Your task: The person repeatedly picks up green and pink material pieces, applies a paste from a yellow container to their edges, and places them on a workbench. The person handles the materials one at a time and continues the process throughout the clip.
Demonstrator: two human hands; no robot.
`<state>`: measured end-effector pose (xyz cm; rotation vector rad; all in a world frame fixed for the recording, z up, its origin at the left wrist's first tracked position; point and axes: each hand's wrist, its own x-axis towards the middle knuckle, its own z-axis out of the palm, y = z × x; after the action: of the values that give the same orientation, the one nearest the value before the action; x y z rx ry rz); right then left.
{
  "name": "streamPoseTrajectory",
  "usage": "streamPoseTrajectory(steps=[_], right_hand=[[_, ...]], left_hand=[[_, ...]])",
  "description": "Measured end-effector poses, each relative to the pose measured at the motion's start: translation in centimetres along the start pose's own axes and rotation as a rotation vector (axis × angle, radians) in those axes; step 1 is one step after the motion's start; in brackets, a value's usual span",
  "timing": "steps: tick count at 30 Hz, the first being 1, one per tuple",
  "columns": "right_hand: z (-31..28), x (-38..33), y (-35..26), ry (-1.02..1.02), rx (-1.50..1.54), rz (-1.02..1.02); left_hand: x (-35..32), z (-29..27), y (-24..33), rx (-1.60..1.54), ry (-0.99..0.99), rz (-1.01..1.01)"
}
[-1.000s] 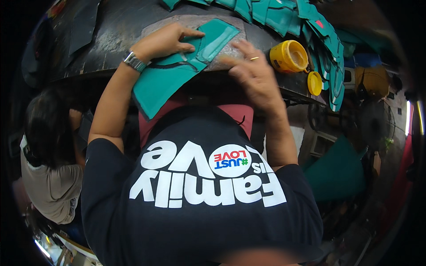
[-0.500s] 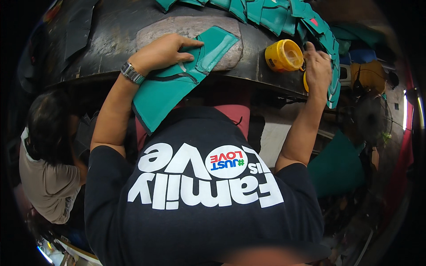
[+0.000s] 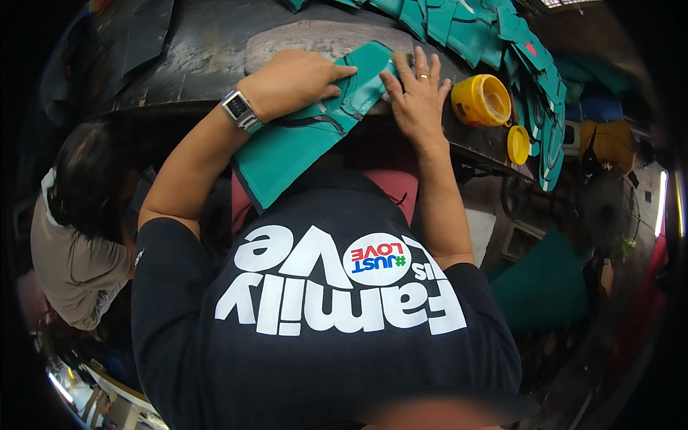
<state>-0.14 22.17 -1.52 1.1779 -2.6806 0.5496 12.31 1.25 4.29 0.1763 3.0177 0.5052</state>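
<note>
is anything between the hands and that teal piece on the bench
Nothing visible. The left hand lies flat on the teal piece, and the right hand presses its upper end. The yellow pot and its lid sit off to the right, apart from both hands.

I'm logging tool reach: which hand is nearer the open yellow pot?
Right. The right hand lies flat on the teal piece, just beside the yellow pot. The left hand presses the same piece farther away, across from the pot.
</note>
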Motion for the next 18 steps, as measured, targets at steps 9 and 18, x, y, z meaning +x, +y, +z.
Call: streamPoseTrajectory(steps=[9,18], right_hand=[[0.8,0.8,-0.4,-0.076,-0.265,-0.074],[1.7,3.1,-0.8,-0.158,-0.27,-0.283]], left_hand=[[0.1,0.7,-0.9,-0.071,0.061,0.072],[0.0,1.9,-1.8,-0.032,0.111,0.127]])
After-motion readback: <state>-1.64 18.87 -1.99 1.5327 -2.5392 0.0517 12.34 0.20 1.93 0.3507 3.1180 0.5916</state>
